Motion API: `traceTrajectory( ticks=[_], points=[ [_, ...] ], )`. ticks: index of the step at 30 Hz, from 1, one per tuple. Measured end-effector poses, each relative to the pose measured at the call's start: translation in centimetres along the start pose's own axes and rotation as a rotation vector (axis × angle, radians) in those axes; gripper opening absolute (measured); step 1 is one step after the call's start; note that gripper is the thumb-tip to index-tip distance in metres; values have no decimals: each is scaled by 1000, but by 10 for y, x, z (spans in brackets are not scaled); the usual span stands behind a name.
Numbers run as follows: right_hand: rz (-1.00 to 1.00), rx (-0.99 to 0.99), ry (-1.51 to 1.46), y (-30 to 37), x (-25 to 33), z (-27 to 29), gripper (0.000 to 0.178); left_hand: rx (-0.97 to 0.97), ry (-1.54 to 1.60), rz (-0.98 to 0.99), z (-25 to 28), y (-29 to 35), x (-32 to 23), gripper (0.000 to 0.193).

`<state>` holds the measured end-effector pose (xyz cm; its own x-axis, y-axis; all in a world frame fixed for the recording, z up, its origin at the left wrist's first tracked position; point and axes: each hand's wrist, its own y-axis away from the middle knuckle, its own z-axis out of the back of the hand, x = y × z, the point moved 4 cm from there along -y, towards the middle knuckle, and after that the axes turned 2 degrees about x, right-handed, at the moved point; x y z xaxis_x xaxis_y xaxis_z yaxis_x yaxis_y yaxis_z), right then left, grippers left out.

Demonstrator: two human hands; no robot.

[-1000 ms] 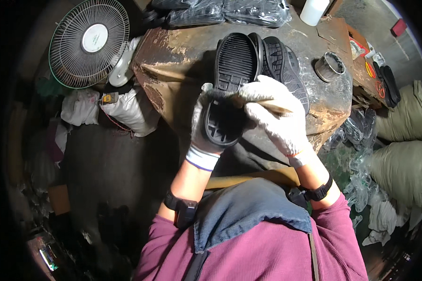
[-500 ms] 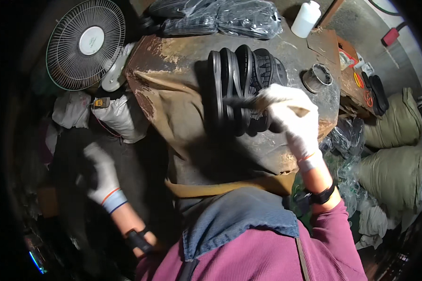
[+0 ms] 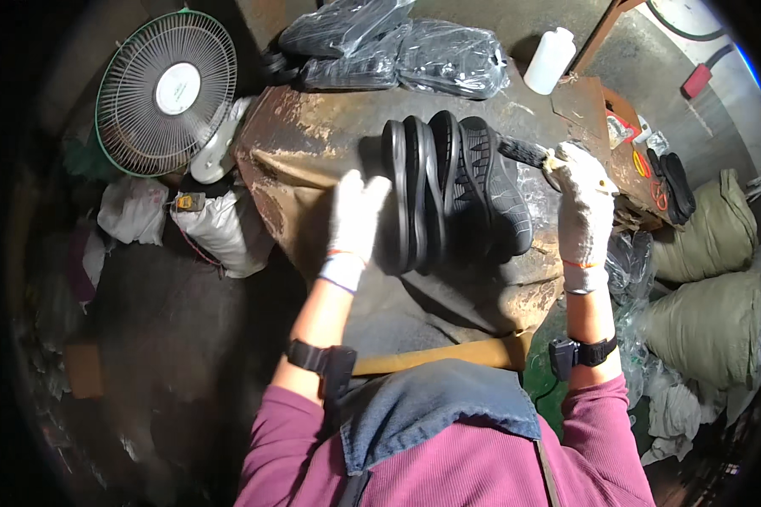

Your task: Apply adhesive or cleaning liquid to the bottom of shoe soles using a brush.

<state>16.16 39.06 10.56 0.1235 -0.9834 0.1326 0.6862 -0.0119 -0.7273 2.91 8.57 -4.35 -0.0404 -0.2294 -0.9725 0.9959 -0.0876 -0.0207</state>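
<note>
Several black shoe soles (image 3: 431, 190) stand on edge side by side on the cloth-draped table, the rightmost (image 3: 507, 207) leaning over with its tread showing. My left hand (image 3: 357, 218), in a white knit glove, is beside the leftmost sole (image 3: 393, 194). Its fingers are apart and hold nothing; whether they touch the sole I cannot tell. My right hand (image 3: 585, 207), gloved the same way, is closed round the handle of a brush (image 3: 524, 152). The dark brush head points left, just past the top of the rightmost sole. My right hand covers most of the can's place.
Plastic-wrapped black soles (image 3: 452, 59) lie at the table's far edge, near a white bottle (image 3: 550, 61). A fan (image 3: 173, 89) stands at left above white sacks (image 3: 224, 232). At right are orange-handled scissors (image 3: 658, 194) and stuffed green sacks (image 3: 706, 325).
My left hand has come up from the lower left to the leftmost sole. My right hand has moved right with the brush, away from the soles. The soles now fan out more.
</note>
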Motion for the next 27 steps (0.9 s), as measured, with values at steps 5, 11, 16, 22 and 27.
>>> traceTrajectory(
  ticks=[5, 11, 16, 22, 27],
  points=[
    [-69, -66, 64, 24, -51, 27, 24, 194, 65, 125, -38, -8, 11, 98],
    [-177, -128, 199, 29, -139, 4, 22, 360, 11, 136, 2, -44, 41, 86],
    [-477, 34, -56, 12, -174, -18, 21, 249, -758, -171, -2, -46, 11, 46],
    [-448, 400, 111, 10, -200, -58, 28, 155, -612, -108, 52, -41, 11, 36],
    [-521, 461, 112, 6, -211, -60, 32, -10, -521, -176, 89, -22, -37, 32]
  ],
)
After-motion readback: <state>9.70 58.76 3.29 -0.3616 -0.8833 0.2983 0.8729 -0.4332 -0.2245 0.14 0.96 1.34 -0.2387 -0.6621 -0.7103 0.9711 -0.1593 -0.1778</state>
